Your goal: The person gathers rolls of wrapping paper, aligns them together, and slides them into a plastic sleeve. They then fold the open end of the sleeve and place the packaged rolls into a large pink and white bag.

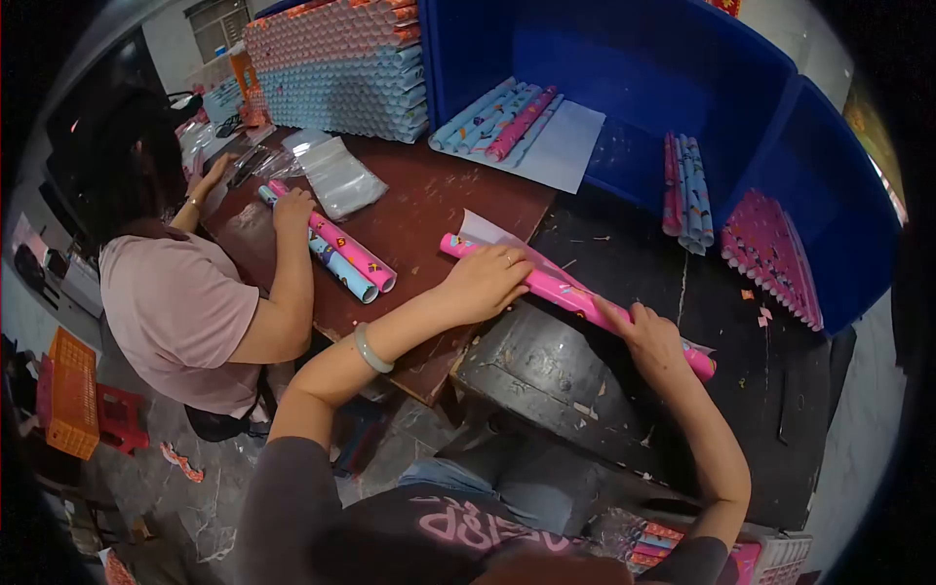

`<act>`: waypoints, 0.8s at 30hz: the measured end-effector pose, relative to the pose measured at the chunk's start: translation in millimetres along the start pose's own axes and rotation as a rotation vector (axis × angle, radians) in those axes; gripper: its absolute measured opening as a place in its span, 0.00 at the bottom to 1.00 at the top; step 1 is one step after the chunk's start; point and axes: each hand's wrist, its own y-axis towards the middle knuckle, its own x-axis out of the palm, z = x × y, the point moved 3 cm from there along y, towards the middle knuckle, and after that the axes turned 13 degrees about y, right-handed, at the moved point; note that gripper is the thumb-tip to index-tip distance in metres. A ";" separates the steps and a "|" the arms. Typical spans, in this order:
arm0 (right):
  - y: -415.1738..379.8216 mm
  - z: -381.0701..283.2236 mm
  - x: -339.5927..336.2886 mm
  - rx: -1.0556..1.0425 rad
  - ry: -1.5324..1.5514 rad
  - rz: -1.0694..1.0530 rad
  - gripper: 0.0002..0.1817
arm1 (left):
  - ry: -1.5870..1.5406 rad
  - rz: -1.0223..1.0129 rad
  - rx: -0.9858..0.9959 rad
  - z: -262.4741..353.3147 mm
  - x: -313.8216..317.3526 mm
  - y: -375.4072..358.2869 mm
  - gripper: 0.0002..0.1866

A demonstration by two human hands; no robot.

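A pink patterned roll of wrapping paper (565, 298) lies slantwise across the table's near edge in front of me. A pale paper flap (485, 231) stands up along its far side. My left hand (487, 283), a ring on one finger, is closed over the roll left of its middle. Nearer its right end, my right hand (651, 341) grips it with the fingers along the top. Both ends of the roll stick out past my hands.
A co-worker (185, 283) sits at the left by a pink roll (356, 249) and a blue roll (341, 268). Clear plastic bags (341, 180) lie behind. A tall stack of rolls (336, 78) stands at the back. More rolls (502, 117) rest against blue panels (634, 68).
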 end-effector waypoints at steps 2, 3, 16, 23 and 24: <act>-4.5 4.3 3.6 0.041 0.057 -0.005 0.36 | -0.095 -0.078 -0.025 -3.2 12.3 7.2 0.21; -2.5 4.5 5.8 0.060 0.120 -0.016 0.36 | -0.096 -0.053 -0.021 -6.1 22.5 8.5 0.22; 36.0 -18.7 19.6 0.078 0.562 0.146 0.19 | -0.180 -0.237 0.036 -6.7 22.7 15.4 0.28; 48.2 -50.0 24.3 0.116 0.491 0.123 0.15 | -0.140 -0.186 0.066 -3.0 19.5 13.3 0.36; 47.5 -53.6 23.8 0.137 0.484 0.117 0.15 | -0.142 -0.196 0.070 -1.6 17.8 13.5 0.38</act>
